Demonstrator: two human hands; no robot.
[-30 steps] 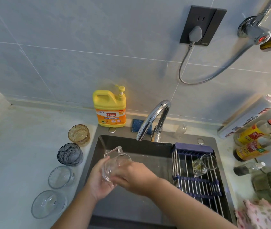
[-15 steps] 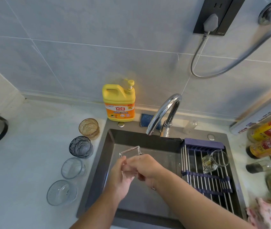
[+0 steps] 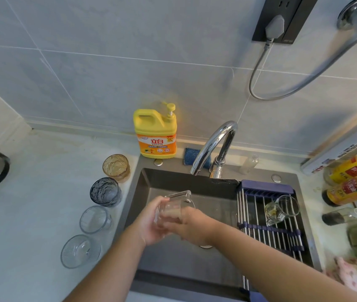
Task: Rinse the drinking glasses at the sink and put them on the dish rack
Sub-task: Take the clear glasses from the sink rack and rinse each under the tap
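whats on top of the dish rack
One clear glass mug lies on its side on the dish rack. The rack's near end is hidden behind the right forearm.

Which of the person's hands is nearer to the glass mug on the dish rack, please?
Right. The right hand sits over the sink, left of the mug; the left hand is farther left, beyond the held glass.

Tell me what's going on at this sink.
A person holds a clear handled glass over the sink, left hand and right hand both wrapped around it, below the faucet. A second glass lies on its side on the dish rack. On the counter to the left stand an amber glass, a dark grey glass and two clear glasses.
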